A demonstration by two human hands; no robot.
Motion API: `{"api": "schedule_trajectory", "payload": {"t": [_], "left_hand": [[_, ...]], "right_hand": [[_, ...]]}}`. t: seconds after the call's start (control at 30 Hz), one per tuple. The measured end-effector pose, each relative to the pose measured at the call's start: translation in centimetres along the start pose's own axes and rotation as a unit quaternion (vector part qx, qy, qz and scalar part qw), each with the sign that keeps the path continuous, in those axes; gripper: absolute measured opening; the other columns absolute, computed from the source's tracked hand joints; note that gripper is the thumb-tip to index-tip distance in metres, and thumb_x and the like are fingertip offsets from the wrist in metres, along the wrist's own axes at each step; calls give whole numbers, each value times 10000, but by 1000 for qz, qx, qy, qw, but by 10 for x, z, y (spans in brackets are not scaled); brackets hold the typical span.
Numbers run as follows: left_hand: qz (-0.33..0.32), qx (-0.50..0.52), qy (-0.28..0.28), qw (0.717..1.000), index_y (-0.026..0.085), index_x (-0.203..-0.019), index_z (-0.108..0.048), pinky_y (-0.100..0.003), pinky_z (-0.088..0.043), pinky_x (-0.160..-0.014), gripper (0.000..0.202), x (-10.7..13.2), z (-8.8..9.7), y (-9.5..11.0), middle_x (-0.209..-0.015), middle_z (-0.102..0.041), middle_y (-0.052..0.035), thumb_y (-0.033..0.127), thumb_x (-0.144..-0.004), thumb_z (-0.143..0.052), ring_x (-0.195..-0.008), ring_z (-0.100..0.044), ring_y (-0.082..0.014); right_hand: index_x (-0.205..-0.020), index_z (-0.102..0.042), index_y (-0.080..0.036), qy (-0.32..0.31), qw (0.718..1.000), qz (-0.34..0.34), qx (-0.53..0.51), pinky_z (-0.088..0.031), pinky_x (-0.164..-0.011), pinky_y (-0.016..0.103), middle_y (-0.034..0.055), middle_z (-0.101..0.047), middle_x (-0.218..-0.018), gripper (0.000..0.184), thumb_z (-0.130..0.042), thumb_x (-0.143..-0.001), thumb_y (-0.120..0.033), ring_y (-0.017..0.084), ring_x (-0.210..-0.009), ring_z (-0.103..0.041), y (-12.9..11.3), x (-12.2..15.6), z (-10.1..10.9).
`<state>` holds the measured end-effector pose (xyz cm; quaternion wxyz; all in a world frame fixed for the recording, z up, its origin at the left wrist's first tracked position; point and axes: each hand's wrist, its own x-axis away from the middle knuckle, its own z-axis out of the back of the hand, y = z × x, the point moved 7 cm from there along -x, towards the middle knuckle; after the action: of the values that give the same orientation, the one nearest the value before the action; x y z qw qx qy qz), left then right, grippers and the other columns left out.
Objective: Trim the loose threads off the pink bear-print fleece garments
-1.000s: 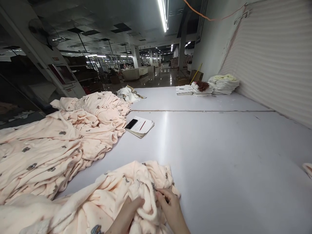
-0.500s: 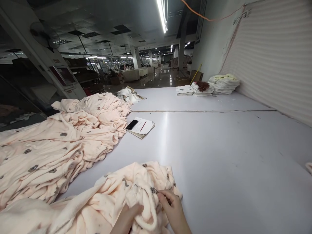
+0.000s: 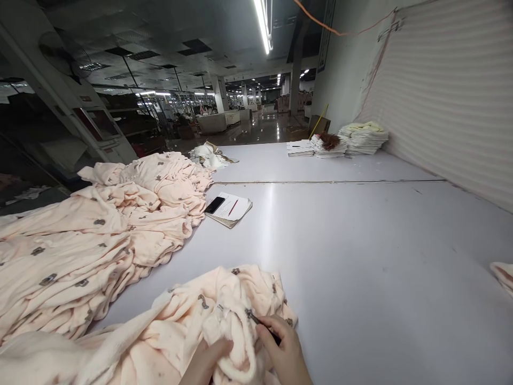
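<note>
A peach fleece garment (image 3: 188, 326) with small grey prints lies bunched at the near edge of the white table (image 3: 340, 246). My left hand (image 3: 204, 361) grips a thick fold of it from below, fingers closed in the fabric. My right hand (image 3: 284, 350) is closed in a pinch on a thin dark tool (image 3: 260, 323), whose tip touches the garment near a grey print. Which kind of tool it is I cannot make out.
A large heap of the same peach garments (image 3: 100, 230) covers the left of the table. A notebook (image 3: 230, 208) with a phone and a red pen lies beyond. Stacked cloth and papers (image 3: 344, 141) stand far back by the wall. Another peach piece (image 3: 503, 275) shows at the right edge.
Both hands stay on the garment with small shifts. The dark tool in my right hand now shows more clearly against the fabric. The view has drifted slightly.
</note>
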<state>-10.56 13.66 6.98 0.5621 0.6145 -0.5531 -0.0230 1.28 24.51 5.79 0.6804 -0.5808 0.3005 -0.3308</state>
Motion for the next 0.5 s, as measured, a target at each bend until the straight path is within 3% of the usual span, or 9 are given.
{"api": "schedule_trajectory", "payload": {"t": [0.37,0.5], "left_hand": [[-1,-8,-10,1000,166,-1031,-655,-439,-519,-822,523,6,-7,0,-815,-757,-81,252,-517,-704,-952,-660,-367],[-19,-77,27,996,148,-1049,-647,-411,-515,-827,467,10,-1,0,-797,-751,-75,269,-599,-674,-924,-673,-327]], "right_hand": [[-791,-716,-186,15,999,-18,-33,-464,-690,253,54,-684,-781,209,-580,-828,-339,204,-769,-628,-1,-4,-7],[-880,-680,-196,51,993,-57,-92,-467,-702,246,38,-682,-813,231,-575,-827,-395,193,-779,-613,5,1,-9]]}}
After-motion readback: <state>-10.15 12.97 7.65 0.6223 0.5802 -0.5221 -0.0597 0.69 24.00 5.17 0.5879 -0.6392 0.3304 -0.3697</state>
